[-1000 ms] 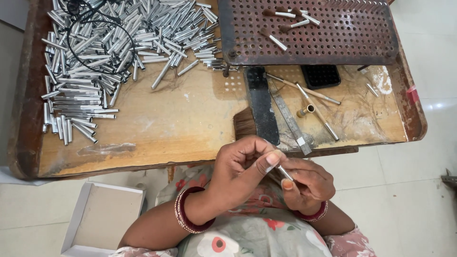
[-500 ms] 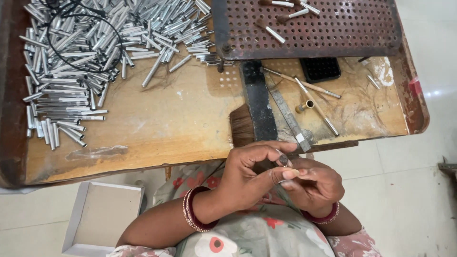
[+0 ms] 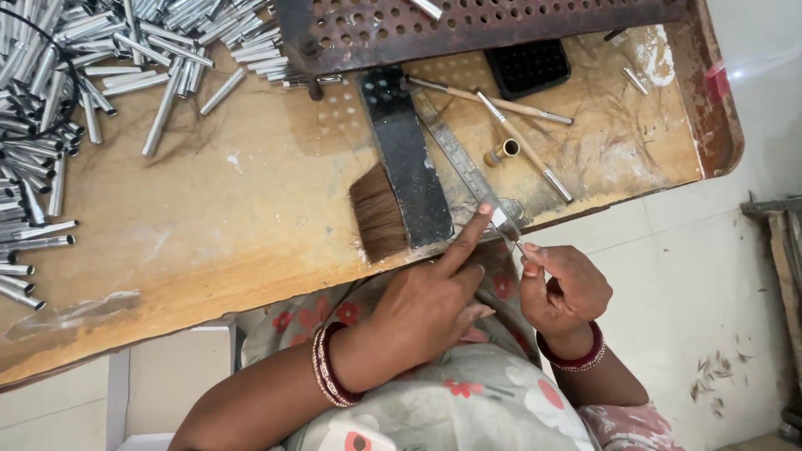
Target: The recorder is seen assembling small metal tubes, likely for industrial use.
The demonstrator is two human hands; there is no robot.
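Near the lower middle of the frame, the right hand [image 3: 564, 288] pinches a thin metal tube [image 3: 506, 227], probably light, stiff and slippery, best gripped at its lower end, while the left hand [image 3: 430, 301], fingers half curled, touches its tip with the forefinger.

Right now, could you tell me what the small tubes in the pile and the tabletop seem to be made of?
The tubes look like metal, probably aluminium or steel: silvery, with bright glints along their lengths. The tabletop looks like wood or plywood: tan, matt, worn and stained, with faint grain. The small tube between the left hand and right hand shines alike.
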